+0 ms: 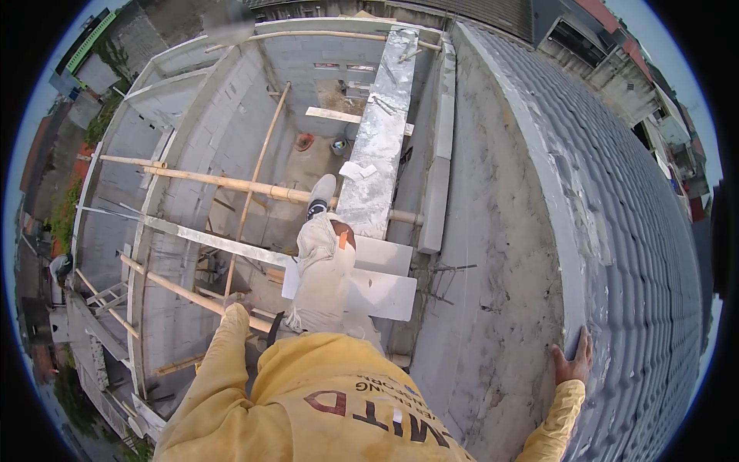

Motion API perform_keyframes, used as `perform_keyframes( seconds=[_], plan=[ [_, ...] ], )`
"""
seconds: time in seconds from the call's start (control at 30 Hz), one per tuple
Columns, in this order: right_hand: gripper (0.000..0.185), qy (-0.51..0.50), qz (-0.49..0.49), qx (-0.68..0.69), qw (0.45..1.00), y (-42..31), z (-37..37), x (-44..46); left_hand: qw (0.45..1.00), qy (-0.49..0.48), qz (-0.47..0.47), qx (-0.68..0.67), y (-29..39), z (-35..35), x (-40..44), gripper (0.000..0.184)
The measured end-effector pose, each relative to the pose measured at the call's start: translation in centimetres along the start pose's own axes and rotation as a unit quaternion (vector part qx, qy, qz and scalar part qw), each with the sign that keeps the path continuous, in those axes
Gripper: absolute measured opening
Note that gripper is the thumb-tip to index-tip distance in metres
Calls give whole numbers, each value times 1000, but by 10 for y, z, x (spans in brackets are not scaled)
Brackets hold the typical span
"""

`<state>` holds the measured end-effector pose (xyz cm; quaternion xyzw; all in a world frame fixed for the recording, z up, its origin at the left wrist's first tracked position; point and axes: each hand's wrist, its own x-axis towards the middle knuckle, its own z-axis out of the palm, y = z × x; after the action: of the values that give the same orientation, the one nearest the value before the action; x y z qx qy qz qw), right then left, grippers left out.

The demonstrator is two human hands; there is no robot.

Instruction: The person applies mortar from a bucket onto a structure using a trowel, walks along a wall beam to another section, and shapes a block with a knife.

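Observation:
My left hand (237, 300) is low on the left, right at a bamboo pole (181, 289) that crosses toward my body. Its fingers are too small and turned away to show whether they wrap round the pole. Over on the right, my right hand (573, 358) rests against the top edge of a rough plastered wall (512, 223), fingers apart, with nothing held. One shoe (322, 192) steps forward beside a long whitish plank (385, 131). Pale blocks or boards (381, 296) lie by my legs.
Another bamboo pole (246, 185) runs across ahead of my leg. Below lies a floor with a bucket (339, 146) and an orange-red thing (305, 142). Grey roof tiles (616, 200) slope on the right. Rebar ends (454, 268) stick out near the wall. Another person (60, 268) is far left.

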<state>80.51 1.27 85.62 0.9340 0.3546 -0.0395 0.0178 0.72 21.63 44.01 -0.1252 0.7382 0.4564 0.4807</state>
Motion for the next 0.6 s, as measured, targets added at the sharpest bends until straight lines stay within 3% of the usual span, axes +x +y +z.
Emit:
perform_keyframes(
  seconds=[0.03,0.07,0.13,0.23,0.3,0.33,0.4,0.43,0.5,0.57,0.6],
  plan=[
    [94,-1,6,6,1000,-4,-2,0,968,-39,49,243,4,11,-13,38],
    [94,-2,6,5,1000,-1,0,1,876,-53,114,466,9,23,-26,37],
    [95,13,-23,9,1000,5,3,3,938,-74,72,330,14,54,-20,13],
    [99,3,-15,9,1000,8,3,5,988,-80,-105,78,10,111,85,19],
    [102,0,-14,5,1000,7,2,14,978,-87,-94,163,37,199,52,26],
    [105,-49,27,-36,998,1,-1,22,971,-90,-89,205,53,247,27,29],
    [108,-105,74,-80,988,-35,2,60,903,-129,24,409,73,355,50,35],
    [111,-59,78,-72,993,-62,9,85,780,-166,137,587,78,412,70,42],
    [114,-25,94,-76,992,-100,26,135,806,-207,159,531,92,524,-7,35],
    [119,-22,129,-59,990,-126,53,182,712,-282,192,613,109,631,-20,42],
    [119,-43,130,-76,988,-139,51,192,699,-312,228,602,117,662,-39,50]
  ],
)
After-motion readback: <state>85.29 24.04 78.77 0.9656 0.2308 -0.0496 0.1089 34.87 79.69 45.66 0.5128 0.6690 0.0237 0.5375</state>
